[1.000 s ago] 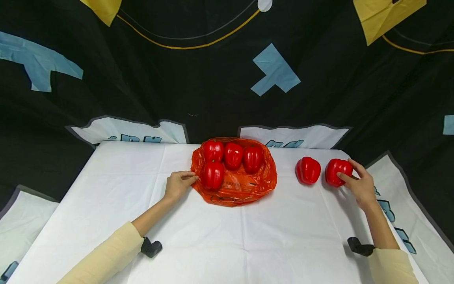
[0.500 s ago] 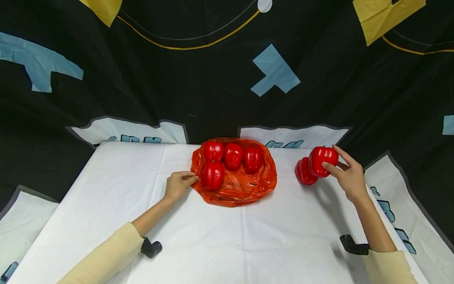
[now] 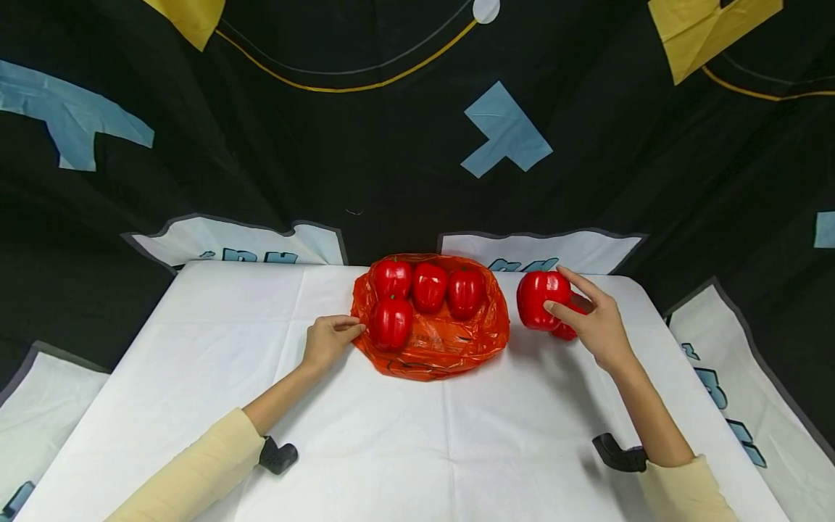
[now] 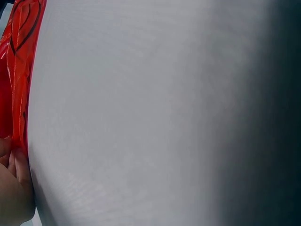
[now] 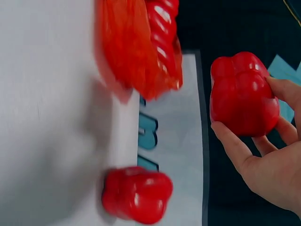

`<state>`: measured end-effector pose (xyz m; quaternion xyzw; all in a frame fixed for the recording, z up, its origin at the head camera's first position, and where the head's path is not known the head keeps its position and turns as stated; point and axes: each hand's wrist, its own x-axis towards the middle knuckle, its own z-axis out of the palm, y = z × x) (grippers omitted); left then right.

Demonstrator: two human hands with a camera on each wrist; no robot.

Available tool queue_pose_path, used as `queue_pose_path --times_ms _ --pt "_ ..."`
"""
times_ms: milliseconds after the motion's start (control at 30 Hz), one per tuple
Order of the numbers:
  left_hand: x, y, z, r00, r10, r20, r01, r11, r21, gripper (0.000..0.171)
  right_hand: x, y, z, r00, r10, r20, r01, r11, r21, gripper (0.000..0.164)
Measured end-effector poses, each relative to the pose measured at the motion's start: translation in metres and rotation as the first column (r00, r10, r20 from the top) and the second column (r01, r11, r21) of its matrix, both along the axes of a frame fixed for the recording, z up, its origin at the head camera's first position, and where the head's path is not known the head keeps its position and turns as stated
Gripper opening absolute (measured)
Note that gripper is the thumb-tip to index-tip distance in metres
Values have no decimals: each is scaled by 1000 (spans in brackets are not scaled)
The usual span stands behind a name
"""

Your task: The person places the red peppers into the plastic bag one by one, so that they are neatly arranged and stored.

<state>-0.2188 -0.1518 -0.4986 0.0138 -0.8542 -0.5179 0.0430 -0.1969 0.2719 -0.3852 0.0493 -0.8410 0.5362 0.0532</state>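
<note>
My right hand (image 3: 596, 326) grips a glossy red bell pepper (image 3: 541, 301) between thumb and fingers, raised above the table. In the right wrist view that held pepper (image 5: 244, 96) shows apart from a second bell pepper (image 5: 137, 194), which sits on the table and is partly hidden behind the held one in the head view. At the table's middle lies an orange-red plastic bag (image 3: 443, 351), spread open with several red bell peppers (image 3: 429, 288) in it. The left hand (image 3: 329, 341) pinches the bag's left rim; the left wrist view shows fingers (image 4: 19, 165) on the plastic.
A white cloth covers the table (image 3: 391, 442). Behind it hangs a black curtain (image 3: 365, 167) with blue and yellow patches. Both wrists wear a black device, such as the left wrist camera (image 3: 278, 455).
My right hand has lifted the rightmost bell pepper and carried it left, past the other loose pepper, toward the bag. The left hand stays at the bag's rim.
</note>
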Motion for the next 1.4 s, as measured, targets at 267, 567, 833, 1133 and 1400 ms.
queue_pose_path --times_ms 267,567,833,1133,1400 --pt "-1 0 0 1000 11 6 -11 1000 -13 18 -3 -36 -13 997 76 -11 -75 997 8 66" --pt "-1 1 1 1000 16 5 -16 1000 -16 19 -8 -78 -32 989 139 42 -138 990 -30 65" --pt "-1 -1 0 1000 14 6 -14 1000 -14 18 -12 -109 -47 985 149 92 -148 989 -16 65" --pt "0 0 -1 1000 16 14 -16 1000 -1 19 -13 -131 -57 979 140 146 -139 990 -15 63" --pt "0 0 0 1000 14 11 -14 1000 -4 18 -17 -138 -73 981 140 134 -140 990 -12 63"
